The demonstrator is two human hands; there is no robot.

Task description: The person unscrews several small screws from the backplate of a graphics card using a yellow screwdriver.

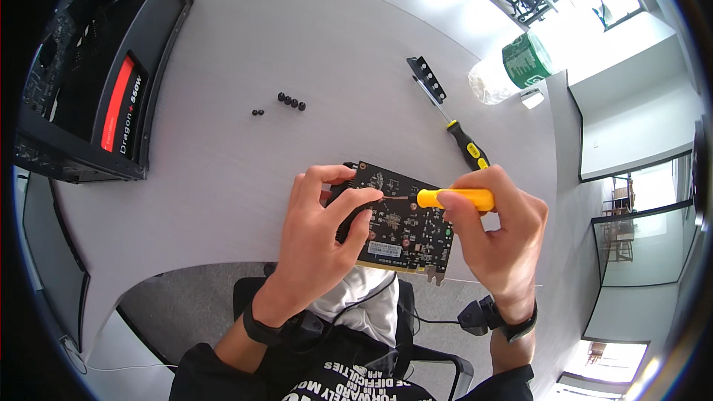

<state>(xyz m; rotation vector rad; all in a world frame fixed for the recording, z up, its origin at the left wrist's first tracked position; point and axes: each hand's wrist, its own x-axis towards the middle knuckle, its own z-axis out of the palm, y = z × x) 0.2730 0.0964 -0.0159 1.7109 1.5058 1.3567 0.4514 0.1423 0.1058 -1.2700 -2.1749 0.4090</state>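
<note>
Yellow screwdriver point(464, 199), fingers of my right hand point(503, 230) curled round it; half-curled left hand point(321, 223) grips the black board point(401, 224) at the table's point(215, 156) near edge. Screw work, I judge; next turn needs the tip seated.

- A black top point(338, 382) with white block lettering printed across the front
- Black sleeves point(200, 373) ending partway along the forearms
- A black band point(261, 327) around each wrist, with a dark, boxy module point(475, 317) attached
- A thin black cable point(434, 321) at the right module
- Pale, creased legwear point(362, 301)
</note>
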